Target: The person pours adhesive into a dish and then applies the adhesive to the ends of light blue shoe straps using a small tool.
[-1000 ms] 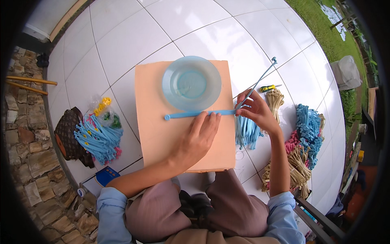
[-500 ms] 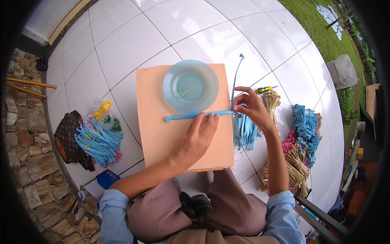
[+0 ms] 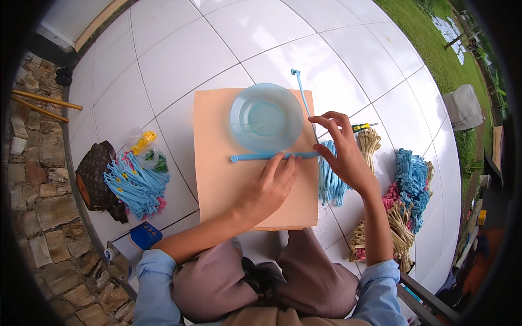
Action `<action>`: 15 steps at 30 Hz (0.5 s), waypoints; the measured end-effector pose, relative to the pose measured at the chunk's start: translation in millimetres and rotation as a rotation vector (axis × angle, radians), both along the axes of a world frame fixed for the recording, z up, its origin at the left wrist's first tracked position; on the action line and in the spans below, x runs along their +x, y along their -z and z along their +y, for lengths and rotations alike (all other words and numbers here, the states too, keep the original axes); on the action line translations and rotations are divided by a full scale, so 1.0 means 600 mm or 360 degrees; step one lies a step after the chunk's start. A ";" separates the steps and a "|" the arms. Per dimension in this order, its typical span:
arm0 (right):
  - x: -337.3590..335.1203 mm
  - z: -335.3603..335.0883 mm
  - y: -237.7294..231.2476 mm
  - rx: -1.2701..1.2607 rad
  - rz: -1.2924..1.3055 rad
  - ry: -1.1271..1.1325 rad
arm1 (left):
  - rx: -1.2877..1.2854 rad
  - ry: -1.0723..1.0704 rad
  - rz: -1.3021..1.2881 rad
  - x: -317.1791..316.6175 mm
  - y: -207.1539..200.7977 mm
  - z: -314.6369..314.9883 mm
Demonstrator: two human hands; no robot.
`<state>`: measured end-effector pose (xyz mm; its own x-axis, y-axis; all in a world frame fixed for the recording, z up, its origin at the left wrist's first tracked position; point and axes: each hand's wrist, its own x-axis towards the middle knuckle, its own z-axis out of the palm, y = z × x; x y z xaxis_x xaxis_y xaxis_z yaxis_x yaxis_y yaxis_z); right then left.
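We've swung the thin blue strand [image 3: 303, 95] leftward, left hand [image 3: 269, 187] pressing fingertips on the flat strip [image 3: 254, 157], right hand [image 3: 348, 157] spread at the strand: bend likely progressing.

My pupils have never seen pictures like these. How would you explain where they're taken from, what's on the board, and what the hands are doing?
There is no robot, just a person's bare hands. One wide-angle camera on the person's head looks down, so straight lines bend near the edges; picture left is the person's left.

A peach board carries a see-through blue bowl and a blue strip. The left hand rests its fingertips on the strip. The right hand, thumb and forefinger apart, is at its right end, beside a thin blue cord; whether it grips either is unclear. Bundles of blue strips lie on the tiled floor.
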<state>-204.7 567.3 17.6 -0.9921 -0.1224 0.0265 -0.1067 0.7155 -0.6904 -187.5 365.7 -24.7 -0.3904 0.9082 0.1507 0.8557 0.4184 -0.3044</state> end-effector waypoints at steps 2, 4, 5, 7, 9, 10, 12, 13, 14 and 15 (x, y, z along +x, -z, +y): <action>-0.015 -0.019 -0.019 0.0357 0.0309 -0.0171 | 0.0158 -0.0056 -0.0051 0.001 0.007 0.002; -0.035 -0.032 -0.013 0.0533 0.0487 -0.0269 | 0.0109 -0.0022 -0.0006 -0.001 0.000 0.002; -0.044 -0.039 -0.008 0.0697 0.0665 -0.0366 | 0.0050 0.0010 0.0037 -0.003 -0.005 0.001; -0.055 -0.050 -0.001 0.0660 0.0681 -0.0382 | 0.0084 -0.0013 0.0013 0.000 0.007 0.003; -0.063 -0.058 0.008 0.0583 0.0720 -0.0398 | 0.0112 -0.0044 -0.0022 0.000 0.010 0.003; -0.068 -0.060 0.013 0.0580 0.0725 -0.0407 | 0.0106 -0.0045 0.0014 -0.001 0.010 0.003; -0.074 -0.061 0.019 0.0576 0.0717 -0.0427 | 0.0103 -0.0046 0.0049 0.000 0.012 0.003; -0.077 -0.062 0.020 0.0577 0.0718 -0.0430 | 0.0166 -0.0083 0.0026 0.002 0.017 0.004; -0.079 -0.064 0.021 0.0592 0.0712 -0.0462 | 0.0228 -0.0121 0.0001 0.003 0.018 0.004; -0.081 -0.065 0.022 0.0607 0.0706 -0.0494 | 0.0228 -0.0123 0.0001 0.003 0.018 0.004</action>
<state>-253.2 528.5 4.4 -0.8143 -0.4824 0.3229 -0.5632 0.7913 -0.2380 -185.7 367.9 -35.5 -0.4582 0.8447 0.2767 0.8192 0.5221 -0.2371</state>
